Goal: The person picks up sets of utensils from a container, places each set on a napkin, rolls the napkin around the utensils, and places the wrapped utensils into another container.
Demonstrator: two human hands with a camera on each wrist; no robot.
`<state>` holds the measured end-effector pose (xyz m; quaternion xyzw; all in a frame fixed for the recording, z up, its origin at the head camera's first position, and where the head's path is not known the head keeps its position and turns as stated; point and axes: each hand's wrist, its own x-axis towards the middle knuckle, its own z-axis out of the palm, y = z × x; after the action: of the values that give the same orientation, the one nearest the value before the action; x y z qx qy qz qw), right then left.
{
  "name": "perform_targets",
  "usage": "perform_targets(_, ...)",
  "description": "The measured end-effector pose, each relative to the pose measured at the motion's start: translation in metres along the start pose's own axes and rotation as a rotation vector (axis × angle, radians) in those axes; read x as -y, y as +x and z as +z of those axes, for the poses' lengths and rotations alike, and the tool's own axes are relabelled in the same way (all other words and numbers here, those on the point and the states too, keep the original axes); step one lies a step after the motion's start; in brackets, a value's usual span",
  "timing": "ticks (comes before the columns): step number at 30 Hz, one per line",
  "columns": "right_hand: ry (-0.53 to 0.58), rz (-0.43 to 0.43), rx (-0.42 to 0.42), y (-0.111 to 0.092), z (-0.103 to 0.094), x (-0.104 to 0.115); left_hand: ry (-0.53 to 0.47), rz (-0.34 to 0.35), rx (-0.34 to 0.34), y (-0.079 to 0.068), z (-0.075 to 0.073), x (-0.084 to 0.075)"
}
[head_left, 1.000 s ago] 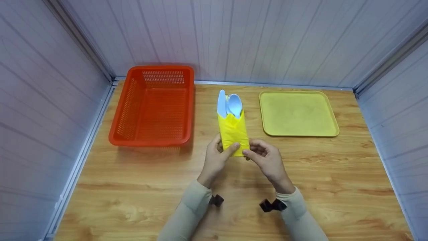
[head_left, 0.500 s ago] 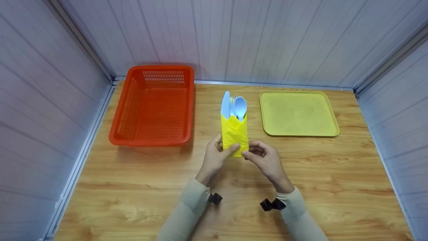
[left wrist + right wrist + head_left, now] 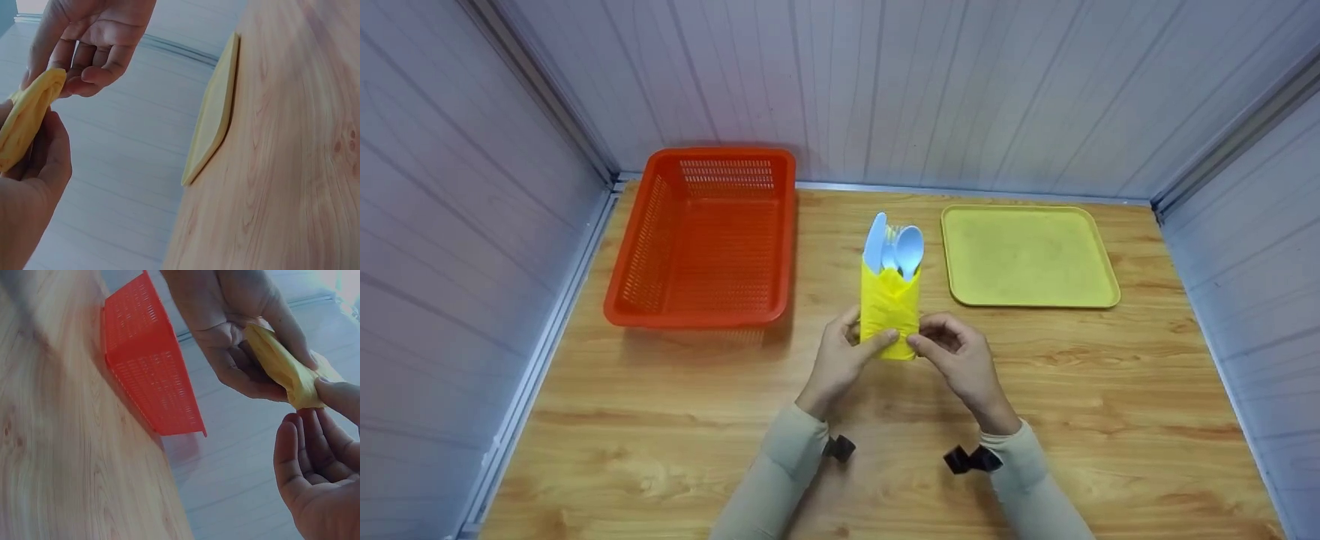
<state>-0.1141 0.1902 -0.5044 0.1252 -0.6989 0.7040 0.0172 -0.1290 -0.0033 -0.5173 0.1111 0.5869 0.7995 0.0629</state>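
Observation:
A folded yellow napkin (image 3: 889,304) holds light blue plastic cutlery, held up off the table in the head view. Out of its top stick a knife (image 3: 874,241), a fork (image 3: 889,253) and a spoon (image 3: 910,246). My left hand (image 3: 838,358) grips the napkin's lower left side, thumb across the front and fingers behind. With thumb and fingers, my right hand (image 3: 962,360) pinches its lower right edge. Both wrist views show the napkin's folded bottom end (image 3: 34,112) between the hands; the cutlery is hidden there.
An orange-red perforated basket (image 3: 619,289) stands at the back left of the wooden table (image 3: 675,450). At the back right lies a shallow yellow tray (image 3: 1027,255). Pale panel walls (image 3: 900,90) close off the back and both sides.
The napkin with the cutlery has shifted slightly right and towards me, and its top now leans a little to the right. Both hands keep their hold; the basket and tray stay put.

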Motion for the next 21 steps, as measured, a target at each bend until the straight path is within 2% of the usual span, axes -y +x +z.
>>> perform_targets(5,0.037,0.012,0.045,0.0005,-0.0010,-0.0010,-0.019,-0.014,0.002,-0.0019,-0.0027,-0.0001)
perform_targets(13,0.030,0.003,0.031,0.0017,0.0016,-0.0006,0.018,0.019,0.004,-0.0026,-0.0039,-0.0031)
perform_targets(21,0.023,0.015,0.010,0.0008,0.0036,0.0025,-0.010,-0.016,0.015,-0.0049,-0.0059,-0.0079)
